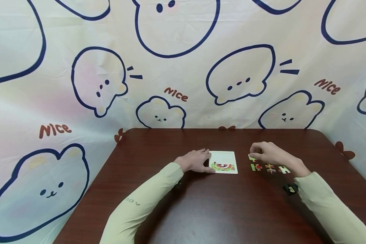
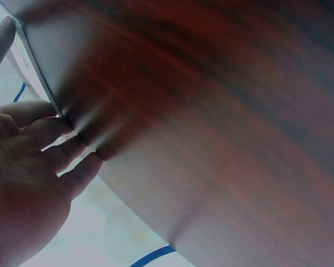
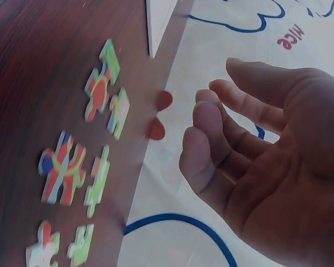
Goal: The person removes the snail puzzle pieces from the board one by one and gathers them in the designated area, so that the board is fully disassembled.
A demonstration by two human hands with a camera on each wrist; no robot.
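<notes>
Puzzle board (image 1: 221,157): lies flat on the brown table (image 1: 201,210), right of centre in the head view. Its upper area is blank; a coloured section (image 1: 223,166) fills the lower band.

Left hand (image 1: 195,161): fingers extended and spread, resting against the board's left side, with the thumb at its lower left corner. It touches the board without gripping it.

Right hand (image 1: 272,154): above the loose pieces, right of the board. In the right wrist view the fingers are loosely bent, a gap shows between thumb and fingertips, and nothing is seen in its hold.

Loose puzzle pieces (image 3: 61,167): six visible down the left half of the right wrist view, separate from one another (the head view hides some beneath the right hand).

Risks, in my judgement: the pieces look thin and sit close together, so a low sweep of the fingers could knock a neighbour or flip one. With only light contact from the left hand, a sideways push could slide the board and unsettle the coloured section, if that is loose.
</notes>
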